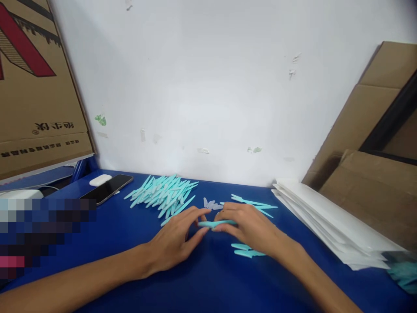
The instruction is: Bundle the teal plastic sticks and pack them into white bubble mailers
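1. The right hand (247, 221) grips a teal stick (210, 224) above the middle of the worktop (208, 282); the left fingers (196, 213) curl around its other end, whether pinching I cannot tell.
2. Beyond, small clear pieces (211, 204), partly hidden.
3. Towards the worktop's far edge, a teal pile (163, 195).
4. Rightmost, a see-through container (395, 257) with teal contents, blurred, cut off.

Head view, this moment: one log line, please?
right hand: holds teal tool | left hand: at tool's left end | teal pile: beyond left hand | clear pieces: beyond tool
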Demonstrator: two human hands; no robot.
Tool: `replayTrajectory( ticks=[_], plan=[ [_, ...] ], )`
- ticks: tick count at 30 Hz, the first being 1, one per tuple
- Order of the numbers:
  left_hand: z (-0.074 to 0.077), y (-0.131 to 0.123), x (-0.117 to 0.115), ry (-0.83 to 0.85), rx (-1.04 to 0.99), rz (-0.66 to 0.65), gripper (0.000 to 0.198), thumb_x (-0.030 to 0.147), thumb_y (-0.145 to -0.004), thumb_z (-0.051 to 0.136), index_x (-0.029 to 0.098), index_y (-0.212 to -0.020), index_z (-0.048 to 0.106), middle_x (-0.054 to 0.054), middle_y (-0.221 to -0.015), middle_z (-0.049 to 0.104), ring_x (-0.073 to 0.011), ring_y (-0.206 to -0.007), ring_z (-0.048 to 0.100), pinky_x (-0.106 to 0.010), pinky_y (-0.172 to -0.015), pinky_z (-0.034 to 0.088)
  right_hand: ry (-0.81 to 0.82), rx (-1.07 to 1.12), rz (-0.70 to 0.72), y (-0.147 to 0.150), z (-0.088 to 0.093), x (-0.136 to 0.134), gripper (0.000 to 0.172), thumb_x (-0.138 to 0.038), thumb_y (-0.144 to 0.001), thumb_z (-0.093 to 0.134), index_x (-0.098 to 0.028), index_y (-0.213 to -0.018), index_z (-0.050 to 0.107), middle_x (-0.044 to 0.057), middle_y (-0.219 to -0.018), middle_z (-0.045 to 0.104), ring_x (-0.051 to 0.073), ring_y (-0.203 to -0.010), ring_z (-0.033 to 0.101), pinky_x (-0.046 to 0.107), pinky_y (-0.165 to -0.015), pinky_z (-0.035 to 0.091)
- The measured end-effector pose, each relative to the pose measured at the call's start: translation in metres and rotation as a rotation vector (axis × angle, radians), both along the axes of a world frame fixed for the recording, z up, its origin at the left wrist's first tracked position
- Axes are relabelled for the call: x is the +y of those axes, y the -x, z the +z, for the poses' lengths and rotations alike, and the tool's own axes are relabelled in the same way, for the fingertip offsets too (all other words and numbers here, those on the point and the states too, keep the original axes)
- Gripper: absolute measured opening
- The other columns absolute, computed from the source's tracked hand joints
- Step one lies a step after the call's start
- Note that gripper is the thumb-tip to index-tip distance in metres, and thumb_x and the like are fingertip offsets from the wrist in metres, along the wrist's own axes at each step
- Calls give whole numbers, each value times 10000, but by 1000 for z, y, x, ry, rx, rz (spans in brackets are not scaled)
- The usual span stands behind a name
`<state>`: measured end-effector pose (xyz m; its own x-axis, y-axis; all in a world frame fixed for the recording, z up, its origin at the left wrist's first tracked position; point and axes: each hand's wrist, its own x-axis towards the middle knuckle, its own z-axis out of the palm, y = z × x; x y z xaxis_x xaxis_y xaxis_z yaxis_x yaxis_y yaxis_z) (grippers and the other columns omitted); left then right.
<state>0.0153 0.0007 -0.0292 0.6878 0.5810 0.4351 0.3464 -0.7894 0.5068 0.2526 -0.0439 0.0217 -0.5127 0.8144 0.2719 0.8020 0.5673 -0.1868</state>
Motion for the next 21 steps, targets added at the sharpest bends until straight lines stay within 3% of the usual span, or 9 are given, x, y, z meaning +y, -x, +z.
replayTrajectory(
  ticks=[3, 6, 10, 14, 17, 21],
  plan=[
    [3, -1, -2, -55, 145, 17, 506, 301, -994, 467, 277, -1489, 359, -95, -1282, 547, -203, -1015, 607, -356, -872, 545, -40, -2, -136, -22, 7, 6, 366, -519, -987, 490, -244, -1070, 717, 64, -987, 717, 211, -838, 670, 300, -722, 457],
    [5, -2, -3, -114, 251, 3, 536, 279, -977, 470, 269, -1501, 357, -119, -1371, 472, -249, -1124, 562, -398, -920, 530, -84, -24, -274, -48, 8, 14, 384, -519, -994, 464, -238, -1075, 711, 76, -1010, 732, 232, -836, 679, 317, -720, 462],
    [10, -3, -1, -155, 310, -43, 552, 268, -985, 440, 286, -1525, 328, -114, -1318, 495, -239, -1066, 552, -380, -876, 525, -52, -73, -337, -68, -2, 25, 395, -507, -995, 452, -231, -1030, 733, 90, -991, 742, 258, -848, 679, 332, -712, 453],
    [11, -7, 3, -216, 372, -58, 604, 231, -976, 400, 314, -1557, 256, -103, -1288, 495, -230, -999, 538, -353, -796, 505, 25, -108, -334, -68, -10, 30, 380, -538, -965, 500, -248, -992, 744, 81, -931, 732, 271, -863, 662, 332, -693, 433],
    [10, -9, 7, -242, 427, -52, 659, 192, -940, 406, 327, -1561, 233, -88, -1242, 489, -197, -888, 540, -309, -692, 476, 52, -60, -317, -62, -6, 26, 339, -532, -932, 565, -242, -972, 737, 77, -929, 721, 263, -891, 644, 328, -712, 426],
    [11, -10, 6, -253, 474, -34, 618, 194, -930, 418, 309, -1528, 317, -75, -1127, 505, -188, -840, 539, -299, -663, 458, 289, 63, -249, -49, 5, 17, 315, -540, -893, 618, -245, -895, 731, 37, -861, 722, 205, -754, 644, 284, -628, 408]
  ],
)
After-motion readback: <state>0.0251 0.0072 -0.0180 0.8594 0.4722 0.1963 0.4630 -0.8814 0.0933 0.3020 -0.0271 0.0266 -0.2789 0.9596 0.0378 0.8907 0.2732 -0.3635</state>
